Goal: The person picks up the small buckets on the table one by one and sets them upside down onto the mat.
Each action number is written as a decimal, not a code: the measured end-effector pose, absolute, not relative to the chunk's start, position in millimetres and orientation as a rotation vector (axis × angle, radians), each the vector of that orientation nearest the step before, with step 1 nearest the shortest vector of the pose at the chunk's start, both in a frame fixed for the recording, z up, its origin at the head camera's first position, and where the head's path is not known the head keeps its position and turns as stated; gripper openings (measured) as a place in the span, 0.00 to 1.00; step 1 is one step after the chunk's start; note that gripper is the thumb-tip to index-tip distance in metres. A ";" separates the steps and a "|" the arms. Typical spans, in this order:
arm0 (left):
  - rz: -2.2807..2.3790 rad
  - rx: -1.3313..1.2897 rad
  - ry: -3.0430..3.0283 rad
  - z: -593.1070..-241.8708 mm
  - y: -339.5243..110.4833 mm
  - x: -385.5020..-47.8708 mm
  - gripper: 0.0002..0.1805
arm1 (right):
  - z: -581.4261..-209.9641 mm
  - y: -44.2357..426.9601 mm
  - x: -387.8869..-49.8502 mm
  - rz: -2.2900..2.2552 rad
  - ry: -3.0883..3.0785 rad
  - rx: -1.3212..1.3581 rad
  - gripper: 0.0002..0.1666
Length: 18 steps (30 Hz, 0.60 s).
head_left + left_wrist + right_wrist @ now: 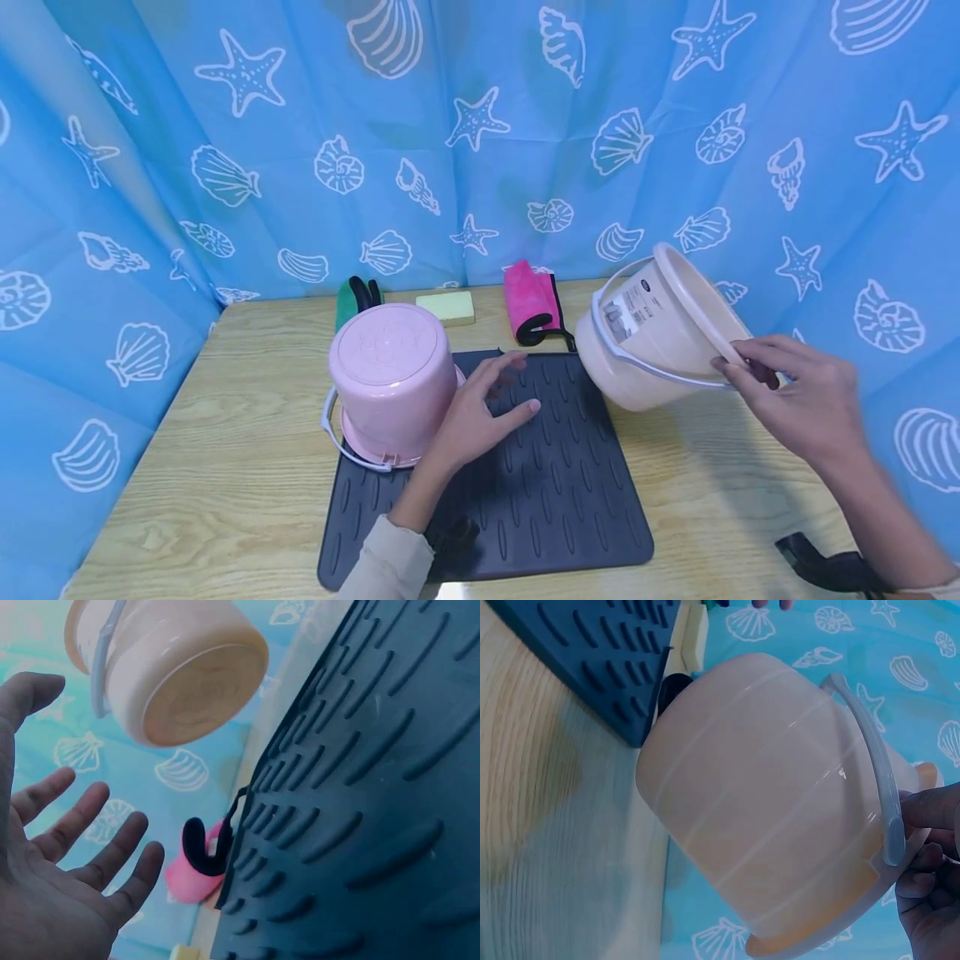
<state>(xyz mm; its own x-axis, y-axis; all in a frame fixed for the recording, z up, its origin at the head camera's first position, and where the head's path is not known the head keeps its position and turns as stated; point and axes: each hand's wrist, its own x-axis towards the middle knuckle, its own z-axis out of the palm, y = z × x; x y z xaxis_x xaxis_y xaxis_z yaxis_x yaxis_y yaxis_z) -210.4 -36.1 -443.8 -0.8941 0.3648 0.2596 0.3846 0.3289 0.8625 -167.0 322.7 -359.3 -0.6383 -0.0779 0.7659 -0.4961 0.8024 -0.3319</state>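
My right hand point(810, 400) pinches the rim of a cream bucket point(660, 333), which is tilted with its mouth to the upper right and its handle hanging down the side. In the right wrist view the bucket point(757, 787) fills the middle, the fingers point(930, 877) at its rim near the handle. My left hand point(480, 417) is spread, holding nothing, over the dark ribbed mat point(555, 500), just right of an upside-down pink bucket point(397, 375). The left wrist view shows the left palm point(67, 877) with its fingers apart, the cream bucket point(195, 682) beyond.
Along the wooden table's point(225, 433) back lie a green cloth point(347, 304) with black edging, a pale yellow sponge point(447, 307) and a folded pink cloth point(528, 296). A blue curtain point(300, 167) with white shells and starfish hangs behind and at both sides.
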 end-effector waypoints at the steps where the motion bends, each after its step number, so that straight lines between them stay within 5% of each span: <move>1: -1.658 -0.716 -2.548 -443.5 -34.9 -211.7 0.36 | -359.4 321.3 -167.0 0.690 -2.195 0.412 0.17; 18: -1.806 -0.746 -2.459 -442.2 -23.1 -234.6 0.45 | -365.5 301.3 -167.2 0.838 -2.146 0.354 0.17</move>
